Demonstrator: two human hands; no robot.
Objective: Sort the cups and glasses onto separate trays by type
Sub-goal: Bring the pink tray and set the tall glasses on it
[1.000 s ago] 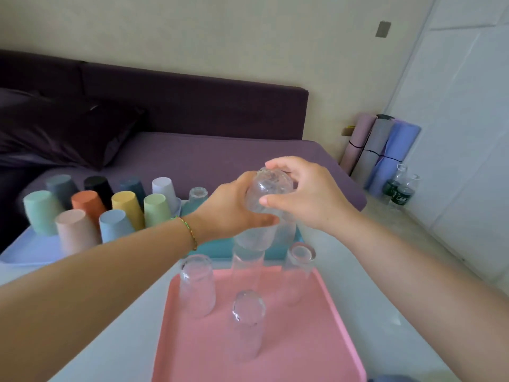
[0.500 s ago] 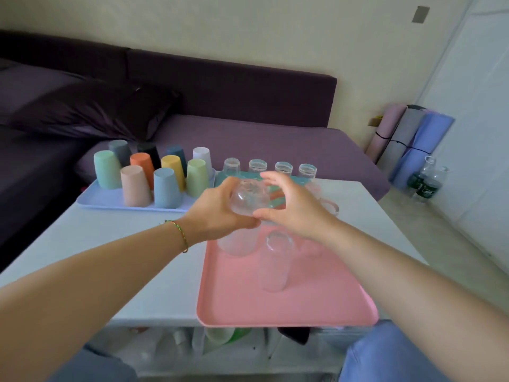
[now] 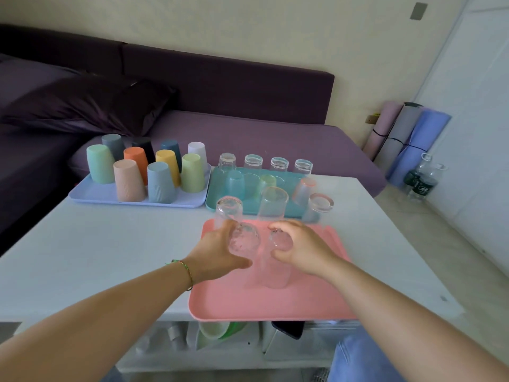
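A pink tray point(image 3: 308, 301) lies at the table's front edge with several clear glasses standing upside down on it. My left hand point(image 3: 217, 252) grips one clear glass point(image 3: 243, 241) near the tray's middle, its base up. My right hand point(image 3: 303, 246) curls its fingers and thumb round the top of the neighbouring clear glass point(image 3: 281, 242), which stands upside down right beside the first. Three more upturned glasses point(image 3: 272, 202) stand along the tray's far edge. Behind it, a teal tray point(image 3: 217, 194) holds several short clear and tinted glasses. A lavender tray point(image 3: 91, 193) at the left carries several coloured plastic cups point(image 3: 129, 180).
The white table point(image 3: 96, 252) has open shelves below with bowls and a dark object. A purple sofa point(image 3: 248, 130) runs behind the table. Rolled mats point(image 3: 407, 136) and water bottles point(image 3: 421, 180) stand by the right wall.
Both hands came down from holding one glass in the air to the pink tray. My left hand still holds that glass; my right hand shifted onto the glass beside it.
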